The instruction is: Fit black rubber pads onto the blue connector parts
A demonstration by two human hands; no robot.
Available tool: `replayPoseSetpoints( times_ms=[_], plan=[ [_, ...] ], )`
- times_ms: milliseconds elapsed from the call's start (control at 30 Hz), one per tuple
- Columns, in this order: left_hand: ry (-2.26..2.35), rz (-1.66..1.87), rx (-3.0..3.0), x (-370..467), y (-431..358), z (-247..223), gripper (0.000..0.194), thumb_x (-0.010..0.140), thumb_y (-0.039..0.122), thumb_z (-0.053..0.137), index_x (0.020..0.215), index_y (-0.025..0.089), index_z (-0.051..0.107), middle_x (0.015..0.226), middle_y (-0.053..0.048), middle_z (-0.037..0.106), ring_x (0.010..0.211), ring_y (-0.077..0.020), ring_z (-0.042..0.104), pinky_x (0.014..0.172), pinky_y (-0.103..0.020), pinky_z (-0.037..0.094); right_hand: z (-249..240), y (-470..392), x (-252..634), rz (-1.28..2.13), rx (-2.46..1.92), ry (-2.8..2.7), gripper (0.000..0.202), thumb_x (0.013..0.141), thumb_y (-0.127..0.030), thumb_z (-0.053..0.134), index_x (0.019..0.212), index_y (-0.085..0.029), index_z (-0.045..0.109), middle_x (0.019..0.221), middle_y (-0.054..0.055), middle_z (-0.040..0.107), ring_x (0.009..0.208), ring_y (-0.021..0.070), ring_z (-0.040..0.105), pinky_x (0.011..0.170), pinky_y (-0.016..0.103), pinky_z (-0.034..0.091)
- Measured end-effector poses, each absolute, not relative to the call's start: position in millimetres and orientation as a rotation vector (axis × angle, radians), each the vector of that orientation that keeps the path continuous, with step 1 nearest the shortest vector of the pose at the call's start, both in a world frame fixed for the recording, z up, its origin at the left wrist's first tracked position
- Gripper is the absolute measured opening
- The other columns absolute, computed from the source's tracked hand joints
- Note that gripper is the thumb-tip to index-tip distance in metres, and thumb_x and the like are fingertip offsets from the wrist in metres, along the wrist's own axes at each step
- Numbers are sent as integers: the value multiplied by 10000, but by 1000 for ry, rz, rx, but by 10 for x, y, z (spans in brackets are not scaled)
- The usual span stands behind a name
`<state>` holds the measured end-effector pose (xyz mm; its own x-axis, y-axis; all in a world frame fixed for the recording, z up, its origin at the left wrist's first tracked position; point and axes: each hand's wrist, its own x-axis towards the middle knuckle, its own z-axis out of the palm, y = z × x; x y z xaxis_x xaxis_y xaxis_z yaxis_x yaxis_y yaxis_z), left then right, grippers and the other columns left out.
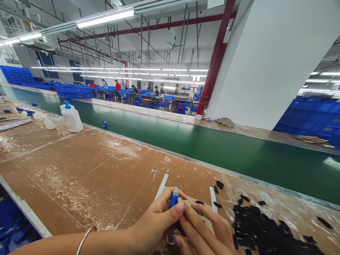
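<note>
A small blue plastic part [174,200] with a clear tip stands upright between my hands, just above the bench. My left hand [159,216] grips it, thumb in front and fingers behind. From the right, the fingertips of my right hand [204,226] press against the same part; my fingers partly hide its lower end. Below my hands lies a pale sheet [209,224] flanked by two white strips, mostly covered. To the right spreads a pile of small black pieces [261,230], with several loose ones around it.
Beyond the brown bench [87,184] runs a green conveyor belt [164,132], carrying another blue part [105,124] near its edge. A white bottle with a blue cap [71,118] stands at the left. Blue crates [73,91] sit across the belt; people work farther back.
</note>
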<state>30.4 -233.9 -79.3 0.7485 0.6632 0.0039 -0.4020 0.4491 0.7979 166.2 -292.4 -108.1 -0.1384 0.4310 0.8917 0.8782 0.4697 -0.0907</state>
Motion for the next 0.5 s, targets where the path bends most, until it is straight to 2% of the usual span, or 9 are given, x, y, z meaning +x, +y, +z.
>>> replayPoseSetpoints(
  times_ms=[100, 200, 267, 333, 400, 467, 500],
  plan=[
    [340, 704, 965, 287, -2281, -789, 216, 850, 285, 663, 972, 163, 532, 831, 4, 536, 769, -74, 526, 717, -167, 425, -1111, -2918, 1626, -507, -1151, -1773, 378, 814, -139, 556, 1184, -210, 578, 1185, -28, 624, 1097, 249, 485, 894, 373, 361],
    [332, 669, 1023, 294, -2199, -781, 223, 855, 317, 645, 962, 166, 520, 792, 4, 548, 644, -76, 535, 608, -180, 452, -1114, -2912, 1674, -290, -1112, -1810, 439, 863, -211, 522, 1300, -228, 478, 1328, -16, 516, 1255, 243, 369, 982, 359, 364],
    [326, 641, 1048, 297, -2135, -768, 236, 859, 338, 627, 963, 162, 508, 735, -8, 573, 560, -85, 527, 521, -180, 432, -1066, -2919, 1776, -115, -1067, -1881, 467, 879, -275, 534, 1334, -251, 434, 1368, -15, 475, 1300, 207, 334, 1017, 319, 372],
    [315, 630, 1050, 290, -2071, -749, 217, 876, 339, 587, 957, 157, 499, 655, -17, 587, 490, -86, 498, 471, -175, 386, -992, -2926, 1944, 80, -1154, -1812, 396, 890, -327, 529, 1281, -289, 483, 1312, -20, 531, 1239, 172, 430, 1002, 282, 401],
    [277, 607, 1036, 274, -2018, -728, 169, 893, 313, 543, 940, 156, 501, 570, -2, 562, 413, -68, 417, 440, -172, 318, -941, -2910, 2165, 264, -1429, -1483, 281, 899, -414, 489, 1141, -303, 579, 1170, -15, 623, 1046, 165, 577, 890, 272, 482],
    [210, 559, 1002, 255, -1984, -712, 133, 898, 285, 522, 926, 156, 516, 522, 28, 511, 375, -50, 322, 439, -180, 275, -951, -2859, 2399, 313, -1731, -1246, 341, 862, -506, 482, 1081, -278, 611, 1088, 15, 649, 926, 198, 613, 780, 310, 519],
    [170, 527, 981, 246, -1975, -707, 125, 897, 279, 520, 922, 156, 524, 505, 42, 482, 369, -47, 286, 441, -185, 263, -981, -2823, 2505, 251, -1843, -1277, 368, 851, -502, 471, 1087, -258, 615, 1085, 33, 643, 954, 220, 596, 829, 349, 498]
  ],
)
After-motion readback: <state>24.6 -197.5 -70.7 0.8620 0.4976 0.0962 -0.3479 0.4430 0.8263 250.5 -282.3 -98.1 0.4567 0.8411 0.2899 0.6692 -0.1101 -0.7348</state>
